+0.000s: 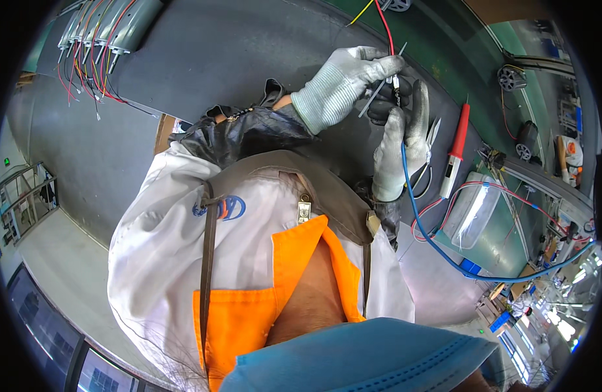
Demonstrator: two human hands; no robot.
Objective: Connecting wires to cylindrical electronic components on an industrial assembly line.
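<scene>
My left hand (pixel 343 85), in a grey-white knit glove, pinches the end of a red wire (pixel 386 27) in its fingers. A thin grey strip (pixel 373 99) slants past these fingertips. Just below, my right hand (pixel 399 153), gloved with dark fingertips, closes on a blue cable (pixel 410 189), whose dark upper end meets the wire at a small white connector (pixel 395 81). The exact contact is partly covered by fingers. Beside the right hand is a pair of scissors (pixel 433 136); I cannot tell whether it is held or lying there.
Right of my hands lies a red-and-white pen-like tool (pixel 459 140) with a red lead. Several grey cylindrical motors (pixel 132 29) with loose wires stand at the far left of the grey table (pixel 229 52). A clear-covered box (pixel 474 209) sits at the right, near the blue cable's curve.
</scene>
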